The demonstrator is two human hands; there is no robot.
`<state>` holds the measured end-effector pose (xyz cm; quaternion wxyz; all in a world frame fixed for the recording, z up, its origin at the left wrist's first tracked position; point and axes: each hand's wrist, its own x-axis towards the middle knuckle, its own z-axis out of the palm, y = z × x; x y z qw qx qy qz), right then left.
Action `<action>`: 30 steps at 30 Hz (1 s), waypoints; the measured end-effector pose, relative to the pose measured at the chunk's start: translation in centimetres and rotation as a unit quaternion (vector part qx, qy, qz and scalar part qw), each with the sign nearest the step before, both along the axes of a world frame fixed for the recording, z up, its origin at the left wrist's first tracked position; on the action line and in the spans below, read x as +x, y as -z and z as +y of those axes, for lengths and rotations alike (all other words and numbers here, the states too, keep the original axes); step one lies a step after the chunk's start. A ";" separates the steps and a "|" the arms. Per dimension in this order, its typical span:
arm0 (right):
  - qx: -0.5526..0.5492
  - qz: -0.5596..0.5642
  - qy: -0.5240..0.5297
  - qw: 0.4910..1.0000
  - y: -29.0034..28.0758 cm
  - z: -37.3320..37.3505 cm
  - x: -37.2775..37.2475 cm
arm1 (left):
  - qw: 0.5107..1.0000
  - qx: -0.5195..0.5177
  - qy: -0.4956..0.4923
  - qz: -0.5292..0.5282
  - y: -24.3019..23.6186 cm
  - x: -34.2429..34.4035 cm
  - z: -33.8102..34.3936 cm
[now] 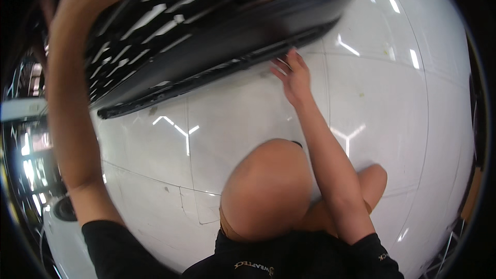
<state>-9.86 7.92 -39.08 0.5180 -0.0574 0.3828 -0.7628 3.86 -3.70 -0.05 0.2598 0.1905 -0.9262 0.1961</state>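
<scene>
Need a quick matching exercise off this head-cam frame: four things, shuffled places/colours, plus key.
1. Right hand
2. Floor
3. Shirt
4. Wheel

A. Far left of the picture, in its lower half
B. Black, along the picture's bottom edge
C. By the lower edge of the dark panel
D. White and glossy, reflecting lights

Pairs: 1-C; 2-D; 3-B; 4-A
</scene>
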 end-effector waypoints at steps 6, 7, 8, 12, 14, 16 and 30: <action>0.081 0.069 -0.098 0.989 -2.5 1.9 -3.6 | 0.999 0.015 -0.011 0.028 0.6 -0.3 2.8; 0.099 0.073 -0.125 0.984 -3.3 1.9 -3.2 | 0.996 0.002 -0.001 0.092 1.3 0.7 3.0; 0.122 0.082 -0.139 0.979 -4.0 2.2 -3.5 | 0.984 -0.006 0.026 0.178 2.9 1.6 3.4; 0.177 0.138 -0.236 0.946 -5.9 4.3 -5.7 | 0.903 0.137 0.086 0.399 16.4 10.2 8.8; 0.204 0.221 -0.285 0.910 -8.7 5.3 -6.0 | 0.861 0.301 -0.178 0.370 28.7 17.8 12.6; 0.222 0.292 -0.329 0.870 -11.3 6.0 -5.9 | 0.804 0.300 -0.397 0.325 43.0 30.9 17.7; -0.125 0.850 -0.095 0.503 -34.2 0.4 16.1 | 0.235 0.226 -0.938 0.115 60.0 61.1 30.2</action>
